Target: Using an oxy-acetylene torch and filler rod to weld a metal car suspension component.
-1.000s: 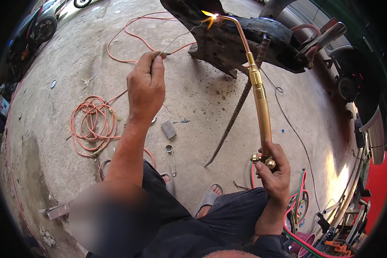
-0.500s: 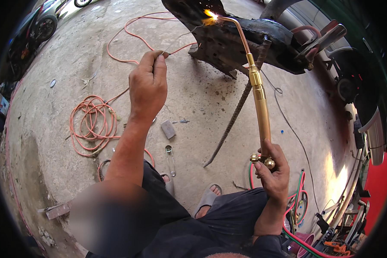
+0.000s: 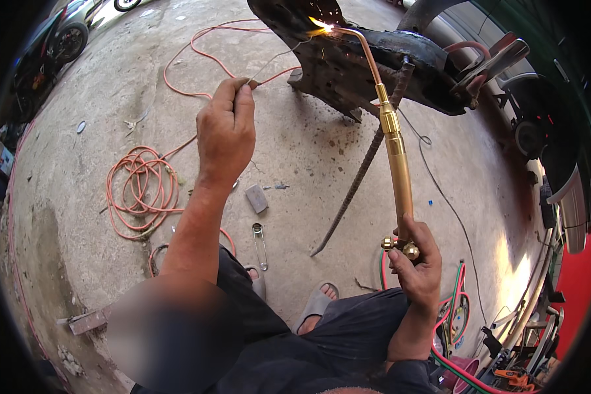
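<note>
Between the thumb and fingers of my left hand (image 3: 227,131) is pinched a thin filler rod (image 3: 276,56), its far end close to the flame. My right hand (image 3: 419,262) is closed around the lower end of a brass gas welding torch (image 3: 398,157), beside its round valve knobs. The torch's bent copper tip points left, and a bright yellow flame (image 3: 320,27) with sparks burns against a dark metal frame part (image 3: 374,59). A ribbed steel bar (image 3: 356,184) slants from that frame down to the floor.
An orange hose (image 3: 141,190) lies coiled on the concrete at left. Near my feet are a grey block (image 3: 257,198) and a spark lighter-like wire tool (image 3: 261,246). Red and green hoses (image 3: 456,308) run at lower right. A motorcycle wheel (image 3: 70,43) stands far left.
The flame looks longer and stretches further left, with more sparks above it. Both hands, the rod and the torch stay almost in place.
</note>
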Demonstrator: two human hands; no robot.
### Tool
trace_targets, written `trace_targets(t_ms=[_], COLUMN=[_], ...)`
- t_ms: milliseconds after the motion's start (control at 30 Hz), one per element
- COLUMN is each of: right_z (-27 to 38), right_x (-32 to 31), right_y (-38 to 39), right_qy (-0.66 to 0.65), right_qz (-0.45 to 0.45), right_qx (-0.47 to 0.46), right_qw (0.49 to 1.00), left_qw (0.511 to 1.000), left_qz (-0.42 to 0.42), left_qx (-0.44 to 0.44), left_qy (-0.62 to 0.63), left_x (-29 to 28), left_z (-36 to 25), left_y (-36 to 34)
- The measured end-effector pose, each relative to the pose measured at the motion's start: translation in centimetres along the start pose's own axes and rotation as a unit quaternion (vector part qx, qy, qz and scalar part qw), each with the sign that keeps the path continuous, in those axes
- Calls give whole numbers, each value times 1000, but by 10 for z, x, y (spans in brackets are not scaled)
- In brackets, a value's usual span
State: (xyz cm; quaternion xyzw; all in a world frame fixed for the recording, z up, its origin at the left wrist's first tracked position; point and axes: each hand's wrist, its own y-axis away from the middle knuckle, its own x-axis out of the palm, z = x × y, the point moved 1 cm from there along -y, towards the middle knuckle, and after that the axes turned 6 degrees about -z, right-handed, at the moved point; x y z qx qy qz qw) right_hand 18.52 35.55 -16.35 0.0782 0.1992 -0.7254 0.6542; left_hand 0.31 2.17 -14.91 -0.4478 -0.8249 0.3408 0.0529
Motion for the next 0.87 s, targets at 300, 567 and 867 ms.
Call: trace_targets(t_ms=[300,567,867], right_z=[0,0,0], right_x=[1,3,1], right_y=[1,1,2], right_qy=[-11,-17,-15], right_qz=[-5,-7,-7], right_qx=[3,10,19], right_qw=[1000,1000,1000], left_qw=[1000,1000,1000], left_qz=[3,-11,14], left_qx=[-4,9,-17], left_qy=[-4,6,-11], left_x=[0,2,0], left_z=[-1,-1,-4], left_y=[0,-1,-2])
